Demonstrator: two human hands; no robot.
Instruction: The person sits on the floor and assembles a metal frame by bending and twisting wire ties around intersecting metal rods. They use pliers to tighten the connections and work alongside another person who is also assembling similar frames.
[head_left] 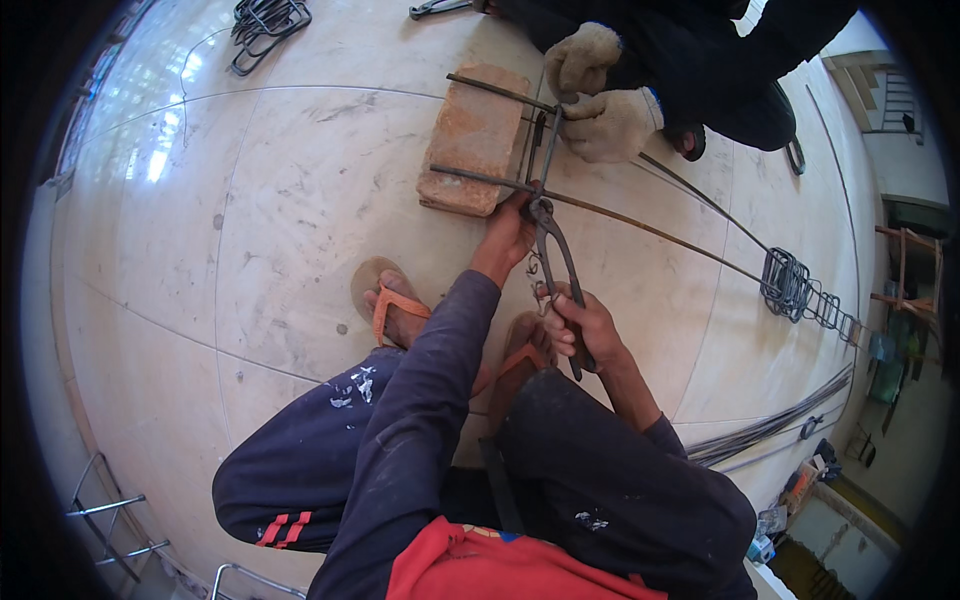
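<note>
My right hand (pixel 585 325) grips the handles of dark steel pincers (pixel 556 240). Their jaws are at a corner where a square steel stirrup (pixel 552 145) meets the nearer long rebar (pixel 640 224). Close to that corner, my left hand (pixel 508 240) is closed around the rebar, its fingertips partly hidden. Thin bent tie wires (pixel 535 280) dangle beside the pincers, close to my right fingers. Both rebars rest their ends on stacked reddish bricks (pixel 478 130). Across from me, a co-worker's gloved hands (pixel 610 125) work at the stirrup's far corner.
Bunched stirrups (pixel 787 285) hang on the rebars at the right. A bundle of thin rods (pixel 775 425) lies on the tiled floor at lower right. More bent stirrups (pixel 268 28) lie at the far left. A metal-legged stool (pixel 115 520) stands at lower left.
</note>
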